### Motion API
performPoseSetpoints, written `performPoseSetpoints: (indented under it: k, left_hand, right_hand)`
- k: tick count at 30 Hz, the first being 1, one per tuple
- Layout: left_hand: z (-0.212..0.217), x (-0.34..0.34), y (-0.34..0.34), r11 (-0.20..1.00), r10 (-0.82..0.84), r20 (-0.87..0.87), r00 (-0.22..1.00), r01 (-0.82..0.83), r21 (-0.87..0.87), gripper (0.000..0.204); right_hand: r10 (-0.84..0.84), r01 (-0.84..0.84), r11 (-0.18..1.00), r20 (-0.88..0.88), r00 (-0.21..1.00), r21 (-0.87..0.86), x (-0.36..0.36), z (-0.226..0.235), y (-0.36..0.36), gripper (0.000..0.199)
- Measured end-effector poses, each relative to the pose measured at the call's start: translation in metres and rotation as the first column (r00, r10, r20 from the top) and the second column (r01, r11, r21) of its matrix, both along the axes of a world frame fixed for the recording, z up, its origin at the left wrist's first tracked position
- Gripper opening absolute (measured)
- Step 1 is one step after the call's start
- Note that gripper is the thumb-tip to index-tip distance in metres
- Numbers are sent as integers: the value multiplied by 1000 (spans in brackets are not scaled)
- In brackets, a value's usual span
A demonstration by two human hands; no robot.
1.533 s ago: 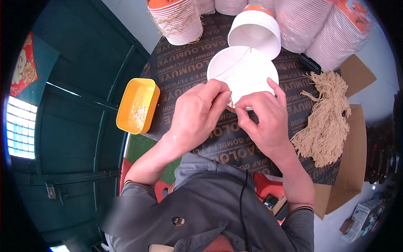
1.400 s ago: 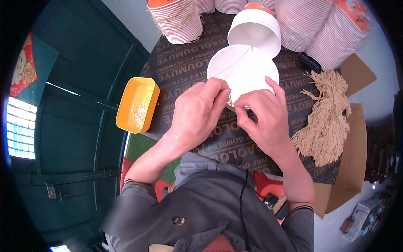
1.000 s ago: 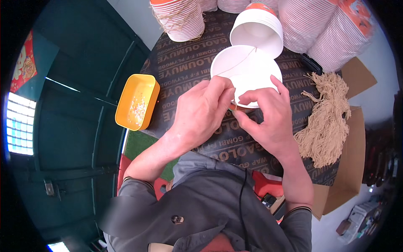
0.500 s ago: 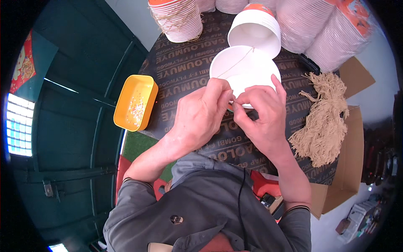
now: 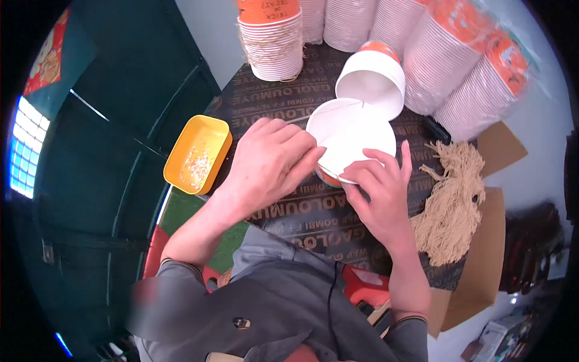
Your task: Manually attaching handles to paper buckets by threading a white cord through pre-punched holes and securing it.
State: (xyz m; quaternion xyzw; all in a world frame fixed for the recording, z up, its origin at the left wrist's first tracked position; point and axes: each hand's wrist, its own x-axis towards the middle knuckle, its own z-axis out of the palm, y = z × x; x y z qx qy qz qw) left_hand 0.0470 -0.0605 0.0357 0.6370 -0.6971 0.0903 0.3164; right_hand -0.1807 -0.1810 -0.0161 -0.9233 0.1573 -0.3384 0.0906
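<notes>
A white paper bucket [image 5: 356,136] with an orange outside lies tilted on the table, its mouth facing me. Thin twine [image 5: 338,108] crosses its opening from a spot on the far inner wall toward the left rim. My right hand [image 5: 380,190] pinches the near rim between thumb and index finger, its other fingers spread over the opening. At the left rim, my left hand [image 5: 271,160] is closed, thumb against index finger. Whatever sits in that pinch is too small to make out. Directly behind lies a nested group of similar buckets [image 5: 386,75], mouth toward me.
A yellow tub [image 5: 169,160] with small pale bits stands at the table's left edge. Beige cords [image 5: 449,211] lie bundled on the right, beside a cardboard box [image 5: 482,265]. Stacked buckets [image 5: 271,51] and plastic-wrapped stacks [image 5: 476,90] line the back, near a black object [image 5: 437,130].
My hands, together at the near rim before, are now apart: the left has shifted left along the rim, while the right holds the near rim. The whole view has shifted a little.
</notes>
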Motion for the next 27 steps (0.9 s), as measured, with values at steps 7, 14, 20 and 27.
performPoseSetpoints:
  k: [7, 14, 20, 27]
  left_hand:
    - [-32, 38, -25, 988, -9, -227, 974, 43, 146, 19]
    - [-23, 33, -4, 973, -226, -201, 953, 232, 7, 62]
    - [-5, 42, 9, 715, -287, -891, 351, 697, 44, 25]
    - [74, 87, -54, 818, -498, -866, -38, 311, -484, 24]
  right_hand:
    - [99, -90, 993, -105, 990, 82, -7, 20, -2, 18]
    - [311, -269, 877, -45, 949, 399, -19, 56, -24, 18]
    - [184, -430, 422, 389, 903, 798, -22, 61, -45, 29]
    - [-96, -517, 322, 571, 816, 793, -11, 16, -50, 38]
